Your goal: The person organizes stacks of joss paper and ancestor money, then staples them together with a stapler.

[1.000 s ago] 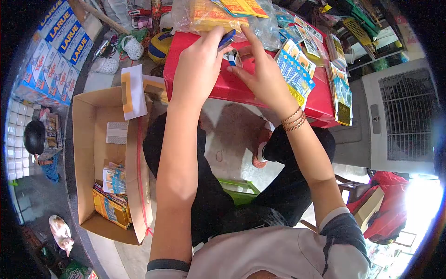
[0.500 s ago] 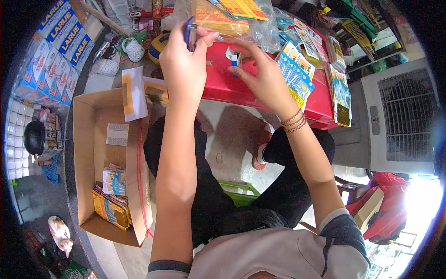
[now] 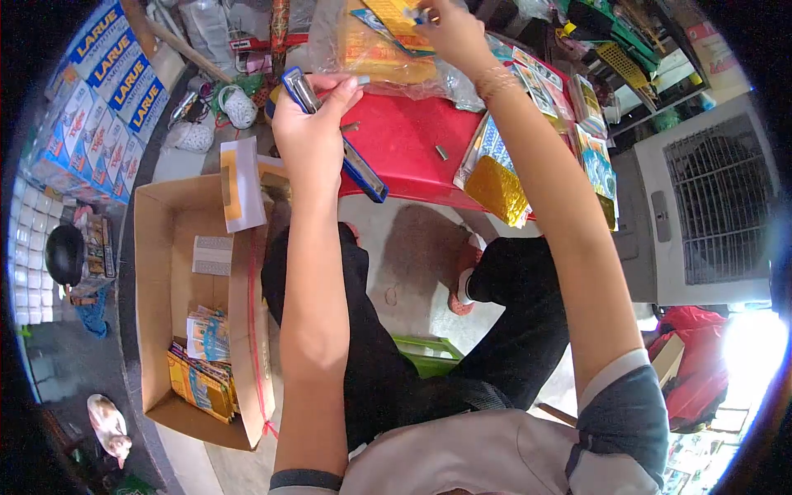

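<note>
My left hand (image 3: 313,111) is closed around a blue stapler (image 3: 364,172), which is unfolded wide. A small pale piece (image 3: 360,80) shows at the thumb tip. Farther up, my right hand (image 3: 455,35) pinches a small blue-and-white box (image 3: 419,16) above yellow packets (image 3: 400,23) lying on a clear plastic bag (image 3: 330,37). On the red table (image 3: 404,132) lies a short metallic strip (image 3: 442,153). Gold and blue patterned papers (image 3: 497,188) rest at the table's right edge, under my right forearm.
Left of my legs stands an open cardboard box (image 3: 157,305) holding paper bundles (image 3: 200,384), with a white-and-yellow envelope (image 3: 242,186) over its rim. Stacked cartons (image 3: 115,66) stand at upper left. A cat (image 3: 108,425) lies at lower left. An air cooler (image 3: 714,198) stands right.
My right hand has moved up and away from my left hand, carrying the small box over the yellow packets. The stapler in my left hand now shows unfolded, and the metallic strip on the table is uncovered.
</note>
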{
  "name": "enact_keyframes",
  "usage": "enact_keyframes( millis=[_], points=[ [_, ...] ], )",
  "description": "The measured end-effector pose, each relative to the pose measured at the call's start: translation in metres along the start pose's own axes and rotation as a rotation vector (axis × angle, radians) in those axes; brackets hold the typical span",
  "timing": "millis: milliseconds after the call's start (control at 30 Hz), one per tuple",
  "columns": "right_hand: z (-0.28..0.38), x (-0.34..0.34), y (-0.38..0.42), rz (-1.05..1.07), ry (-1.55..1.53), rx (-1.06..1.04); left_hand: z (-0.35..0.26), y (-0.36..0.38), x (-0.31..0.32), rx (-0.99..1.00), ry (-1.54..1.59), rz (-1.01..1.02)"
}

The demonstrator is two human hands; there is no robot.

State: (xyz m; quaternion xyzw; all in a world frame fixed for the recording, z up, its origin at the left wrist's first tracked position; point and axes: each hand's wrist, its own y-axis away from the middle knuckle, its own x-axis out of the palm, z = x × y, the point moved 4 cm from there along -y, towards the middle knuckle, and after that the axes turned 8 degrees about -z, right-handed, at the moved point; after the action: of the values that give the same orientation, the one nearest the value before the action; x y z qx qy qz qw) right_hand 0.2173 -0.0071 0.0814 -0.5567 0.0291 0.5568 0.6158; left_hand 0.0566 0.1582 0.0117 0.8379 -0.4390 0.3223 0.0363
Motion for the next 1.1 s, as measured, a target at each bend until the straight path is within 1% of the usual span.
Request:
enact_keyframes(
  millis=[67,100,133,200,267,333,367,433,467,533,633,700,767,800,867,900,933,967,1000,1067,1100],
  points=[
    [0.002,0.011,0.005,0.132,0.337,-0.07,0.001,0.0,-0.002,-0.063,-0.015,-0.005],
    [0.016,0.001,0.008,0.286,0.371,0.091,0.0,0.0,-0.002,-0.068,-0.017,-0.001],
    [0.004,0.003,0.018,0.291,0.375,0.096,-0.001,0.001,-0.003,-0.084,-0.029,0.0],
    [-0.009,-0.015,0.039,-0.193,0.393,-0.36,0.0,0.0,-0.004,-0.104,-0.03,-0.017],
    [-0.01,-0.032,0.071,0.08,0.288,-0.144,0.001,-0.001,-0.002,-0.111,-0.015,0.044],
    [0.015,-0.047,0.102,0.606,0.415,-0.004,0.002,-0.001,0.001,-0.11,-0.008,0.051],
    [0.014,-0.048,0.119,0.607,0.415,-0.002,0.002,0.0,0.003,-0.11,-0.02,0.053],
    [0.019,-0.046,0.15,0.457,0.603,-0.483,0.004,0.002,0.007,-0.114,-0.03,0.063],
    [0.016,-0.045,0.15,0.455,0.604,-0.481,0.007,0.002,0.008,-0.112,-0.042,0.072],
    [0.014,-0.035,0.15,0.674,0.461,-0.34,0.01,0.001,0.008,-0.102,-0.055,0.076],
    [0.024,-0.035,0.126,0.64,0.464,-0.373,0.009,0.002,0.008,-0.1,-0.075,0.082],
    [0.028,-0.034,0.095,0.397,0.463,-0.348,0.007,0.004,0.01,-0.109,-0.067,0.071],
    [0.034,-0.036,0.054,0.492,0.438,-0.214,0.011,0.003,0.011,-0.111,-0.071,0.089],
    [0.019,-0.029,0.044,0.485,0.439,-0.2,0.013,0.002,0.011,-0.11,-0.069,0.091],
    [0.001,-0.026,0.03,0.115,0.249,-0.262,0.013,0.006,0.015,-0.121,-0.085,0.102],
    [0.006,-0.032,0.03,0.138,0.253,-0.184,0.015,0.008,0.018,-0.167,-0.061,0.115],
    [0.01,-0.037,0.038,0.134,0.253,-0.189,0.015,0.01,0.021,-0.211,-0.035,0.124],
    [0.01,-0.042,0.052,0.21,-0.029,-0.046,0.015,0.015,0.025,-0.246,0.022,0.144],
    [0.011,-0.046,0.066,0.284,-0.313,0.098,0.017,0.017,0.027,-0.239,0.025,0.143],
    [0.025,-0.06,0.1,0.423,-0.643,0.092,0.028,0.026,0.038,-0.376,0.156,0.253],
    [0.032,-0.071,0.117,0.41,-0.696,0.13,0.027,0.034,0.045,-0.401,0.105,0.286]
  ],
)
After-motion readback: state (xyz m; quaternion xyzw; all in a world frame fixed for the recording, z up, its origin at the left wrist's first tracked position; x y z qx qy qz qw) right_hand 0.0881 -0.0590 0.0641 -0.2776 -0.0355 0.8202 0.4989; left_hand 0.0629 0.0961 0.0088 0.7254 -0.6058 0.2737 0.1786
